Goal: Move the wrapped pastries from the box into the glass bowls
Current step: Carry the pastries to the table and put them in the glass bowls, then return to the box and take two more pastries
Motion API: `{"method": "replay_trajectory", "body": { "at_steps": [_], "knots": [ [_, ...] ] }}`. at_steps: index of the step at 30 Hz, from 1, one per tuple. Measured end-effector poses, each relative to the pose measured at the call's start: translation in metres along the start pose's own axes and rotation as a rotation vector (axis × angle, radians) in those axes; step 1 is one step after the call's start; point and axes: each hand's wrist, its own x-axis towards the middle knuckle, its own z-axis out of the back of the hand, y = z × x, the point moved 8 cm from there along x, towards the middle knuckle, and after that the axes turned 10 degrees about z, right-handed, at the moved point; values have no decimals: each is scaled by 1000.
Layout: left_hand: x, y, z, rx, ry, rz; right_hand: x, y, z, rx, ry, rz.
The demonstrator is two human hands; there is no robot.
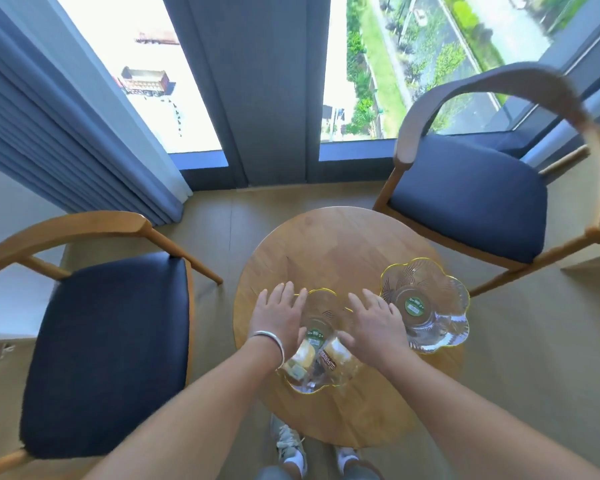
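Observation:
Two flower-shaped glass bowls with gold rims stand on a small round wooden table [329, 244]. The near bowl [321, 384] holds two wrapped pastries [321, 358] side by side. My left hand [279, 315] and my right hand [374, 323] hover over this bowl's left and right sides, fingers straight and spread, holding nothing. The far right bowl [440, 327] has only a green sticker at its bottom. No box is in view.
A wooden chair with a dark blue seat [108, 348] stands left of the table, another chair [468, 199] at the back right. Tall windows and a blue curtain [70, 140] lie beyond. My feet [291, 448] show below the table's near edge.

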Motion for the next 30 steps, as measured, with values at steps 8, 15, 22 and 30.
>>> {"method": "replay_trajectory", "body": {
  "at_steps": [8,15,22,30],
  "knots": [
    [22,-75,129,50,-204,-182,-60,-72,122,35,-246,-220],
    [7,-214,224,75,-406,-473,-183,-186,178,31,-388,-545],
    [-63,-374,260,66,-478,-722,-336,-278,177,34,-461,-843],
    [-114,-509,258,93,-477,-847,-447,-360,147,65,-462,-1003]
  ]
}}
